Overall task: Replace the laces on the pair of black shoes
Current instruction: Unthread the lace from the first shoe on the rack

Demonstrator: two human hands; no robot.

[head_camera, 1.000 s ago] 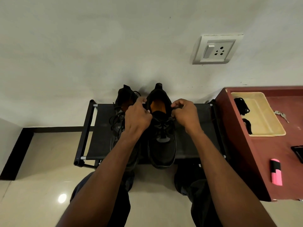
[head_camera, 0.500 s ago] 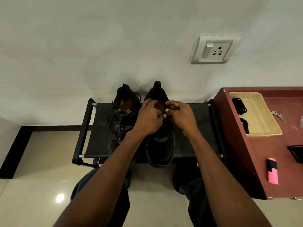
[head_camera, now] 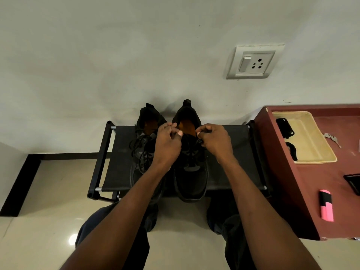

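Black lace ends at the right shoe (head_camera: pixel 191 172) were pinched by curled fingers of left hand (head_camera: pixel 167 145) and right hand (head_camera: pixel 215 142).

Two black shoes (head_camera: pixel 190 172) are counted on one rack (head_camera: pixel 118 162). Two hands, left (head_camera: pixel 167 145) and right (head_camera: pixel 215 141), are seen. One tray (head_camera: pixel 315 152) is recorded, with two black lace bundles (head_camera: pixel 284 127) in it. Two keys (head_camera: pixel 332 138), one pink marker (head_camera: pixel 326 205) and one wall socket (head_camera: pixel 253 63) are noted.
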